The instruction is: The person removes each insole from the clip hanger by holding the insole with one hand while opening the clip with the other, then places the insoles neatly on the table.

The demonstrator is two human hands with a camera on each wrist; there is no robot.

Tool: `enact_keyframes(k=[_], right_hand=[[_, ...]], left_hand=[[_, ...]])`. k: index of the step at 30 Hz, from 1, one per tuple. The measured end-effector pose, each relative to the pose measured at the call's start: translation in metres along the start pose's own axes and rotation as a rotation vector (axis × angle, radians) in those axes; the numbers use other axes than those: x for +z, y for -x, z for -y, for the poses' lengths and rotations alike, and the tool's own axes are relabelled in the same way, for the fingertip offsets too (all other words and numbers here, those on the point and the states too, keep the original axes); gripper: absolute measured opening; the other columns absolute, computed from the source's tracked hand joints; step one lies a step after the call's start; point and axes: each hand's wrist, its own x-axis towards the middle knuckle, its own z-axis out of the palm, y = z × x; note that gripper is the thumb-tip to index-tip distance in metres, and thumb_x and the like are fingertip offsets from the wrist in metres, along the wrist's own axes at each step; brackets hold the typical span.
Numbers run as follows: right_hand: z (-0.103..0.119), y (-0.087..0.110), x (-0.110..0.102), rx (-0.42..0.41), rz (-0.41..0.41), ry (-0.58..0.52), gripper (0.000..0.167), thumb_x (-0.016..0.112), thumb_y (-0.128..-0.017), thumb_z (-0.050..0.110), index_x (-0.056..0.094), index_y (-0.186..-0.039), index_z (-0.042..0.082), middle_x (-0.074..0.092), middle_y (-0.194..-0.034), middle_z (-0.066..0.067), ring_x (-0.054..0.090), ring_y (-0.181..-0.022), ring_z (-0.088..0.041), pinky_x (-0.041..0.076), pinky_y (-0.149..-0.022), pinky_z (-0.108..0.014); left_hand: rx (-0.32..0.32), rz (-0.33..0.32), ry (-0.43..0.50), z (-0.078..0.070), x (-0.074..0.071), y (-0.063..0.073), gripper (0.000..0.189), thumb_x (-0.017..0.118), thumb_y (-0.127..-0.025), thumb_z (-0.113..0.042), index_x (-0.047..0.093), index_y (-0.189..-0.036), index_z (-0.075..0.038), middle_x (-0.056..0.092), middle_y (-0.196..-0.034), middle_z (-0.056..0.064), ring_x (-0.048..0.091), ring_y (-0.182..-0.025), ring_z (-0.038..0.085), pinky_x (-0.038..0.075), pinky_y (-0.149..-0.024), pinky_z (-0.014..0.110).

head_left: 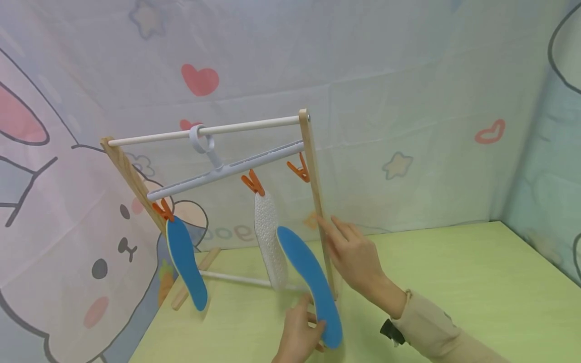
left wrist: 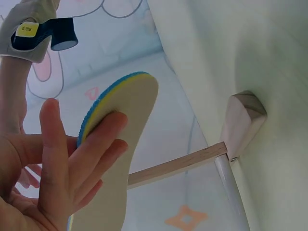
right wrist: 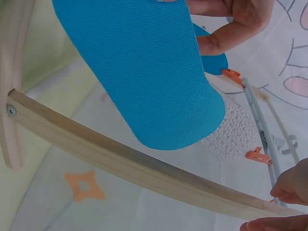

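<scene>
Insole [head_left: 319,282] pinched in left hand [head_left: 297,327]; right hand [head_left: 351,254] beside post [head_left: 313,174], fingers extended; white insole [head_left: 268,237] and other blue insole [head_left: 187,262] hanging by clips [head_left: 255,183].

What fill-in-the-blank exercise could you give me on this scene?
The hand holding the unclipped insole is the person's ____.
In the head view, the middle clip grips a hanging insole showing a ____ face.
Every clip on the hanger is coloured ____.
The rightmost clip holds ____.

Missing words: left; white; orange; nothing.

Faint "oo" lettering [head_left: 231,232] on backdrop cloth [head_left: 431,101]; yellow wrist label [left wrist: 27,29] illegible
</scene>
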Motion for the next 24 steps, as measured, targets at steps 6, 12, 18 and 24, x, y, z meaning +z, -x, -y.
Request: enact_keyframes(k=[6, 12, 18, 24], right_hand=[[-0.002, 0.007, 0.000, 0.012, -0.002, -0.002, 0.039, 0.064, -0.076, 0.008, 0.060, -0.114, 0.014, 0.066, -0.102, -0.014, 0.063, -0.085, -0.028, 0.051, -0.046, -0.033], [-0.006, 0.014, -0.001, 0.017, 0.011, 0.014, 0.042, 0.065, -0.073, 0.005, 0.060, -0.114, 0.013, 0.065, -0.102, -0.015, 0.063, -0.086, -0.028, 0.049, -0.043, -0.030], [-0.009, 0.022, -0.002, 0.036, 0.034, 0.034, 0.041, 0.064, -0.074, 0.006, 0.060, -0.114, 0.014, 0.066, -0.102, -0.014, 0.063, -0.085, -0.027, 0.046, -0.040, -0.027], [-0.013, 0.028, -0.004, 0.055, 0.044, 0.049, 0.040, 0.065, -0.074, 0.007, 0.061, -0.113, 0.013, 0.066, -0.102, -0.014, 0.063, -0.084, -0.026, 0.043, -0.038, -0.023]], left_hand=[[-0.008, 0.016, 0.022, -0.004, -0.001, 0.003, 0.030, 0.056, -0.076, 0.010, 0.047, -0.104, 0.003, 0.065, -0.071, 0.020, 0.060, -0.045, 0.031, 0.049, -0.037, 0.029], [-0.035, 0.022, 0.043, -0.007, -0.001, 0.004, 0.030, 0.058, -0.076, 0.009, 0.048, -0.104, 0.004, 0.065, -0.072, 0.021, 0.061, -0.046, 0.030, 0.049, -0.038, 0.032], [-0.056, 0.027, 0.096, -0.008, 0.000, 0.006, 0.030, 0.059, -0.075, 0.010, 0.048, -0.102, 0.004, 0.065, -0.072, 0.021, 0.060, -0.048, 0.037, 0.050, -0.039, 0.040], [-0.070, 0.050, 0.142, -0.010, 0.000, 0.009, 0.029, 0.060, -0.074, 0.011, 0.049, -0.100, 0.003, 0.065, -0.071, 0.023, 0.062, -0.051, 0.036, 0.050, -0.038, 0.040]])
